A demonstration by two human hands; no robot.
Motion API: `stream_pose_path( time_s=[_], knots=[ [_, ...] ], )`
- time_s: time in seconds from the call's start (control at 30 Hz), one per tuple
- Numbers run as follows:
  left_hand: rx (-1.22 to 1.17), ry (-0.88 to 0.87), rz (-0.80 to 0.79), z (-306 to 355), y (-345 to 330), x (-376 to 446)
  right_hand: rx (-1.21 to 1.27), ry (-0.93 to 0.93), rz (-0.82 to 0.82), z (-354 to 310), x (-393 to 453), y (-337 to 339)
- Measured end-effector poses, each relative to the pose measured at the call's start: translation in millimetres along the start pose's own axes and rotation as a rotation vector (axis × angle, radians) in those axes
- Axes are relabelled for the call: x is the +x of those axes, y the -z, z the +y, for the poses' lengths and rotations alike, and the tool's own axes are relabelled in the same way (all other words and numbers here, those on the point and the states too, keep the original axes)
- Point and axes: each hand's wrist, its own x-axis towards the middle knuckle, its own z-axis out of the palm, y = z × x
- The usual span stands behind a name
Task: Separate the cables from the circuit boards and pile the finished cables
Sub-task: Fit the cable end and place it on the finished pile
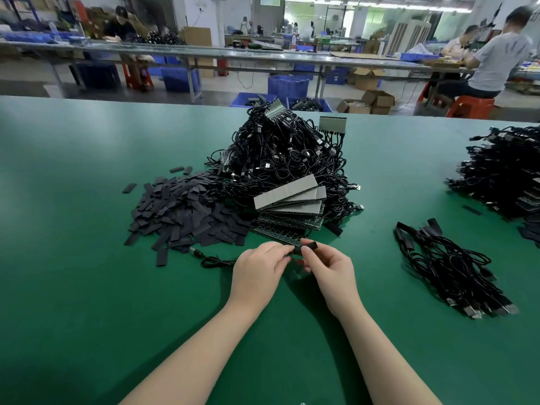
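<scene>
A tall heap of black cables (280,153) still joined to circuit boards sits in the middle of the green table (87,287). A fanned stack of boards (292,206) leans at its front. My left hand (257,270) pinches the end of a black cable (216,261) that trails off to the left. My right hand (330,270) pinches a short black sleeve (306,247) at the same spot, fingertips of both hands almost meeting. A small pile of loose cables (447,264) lies to the right.
A spread of flat black sleeve pieces (181,211) covers the table left of the heap. Another large heap of cables (508,171) sits at the right edge. Beyond the table are blue bins (287,84), cardboard boxes and seated people at other benches.
</scene>
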Motion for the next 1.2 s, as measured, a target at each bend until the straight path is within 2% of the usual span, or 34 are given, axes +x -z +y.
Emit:
stream_pose_path(
  time_s=[0.43, 0.6, 0.83, 1.0, 1.2],
  knots=[
    [-0.089, 0.036, -0.036, -0.7, 1.2, -0.1, -0.010, -0.001, -0.056, -0.4, -0.3, 0.9],
    [-0.102, 0.024, -0.068, -0.4, 2.8, 0.1, -0.082, 0.012, -0.065, 0.9, -1.1, -0.4],
    [-0.117, -0.011, -0.005, 2.3, 5.7, -0.4, -0.079, 0.003, -0.070, 0.8, -0.4, 0.3],
    [-0.140, 0.064, 0.025, 1.7, 5.1, -1.5, -0.065, 0.006, -0.097, -0.5, -1.3, 1.8],
    [-0.138, 0.052, 0.026, 0.5, 3.4, -2.3, -0.111, 0.025, -0.074, 0.7, -1.4, -0.4]
  ],
)
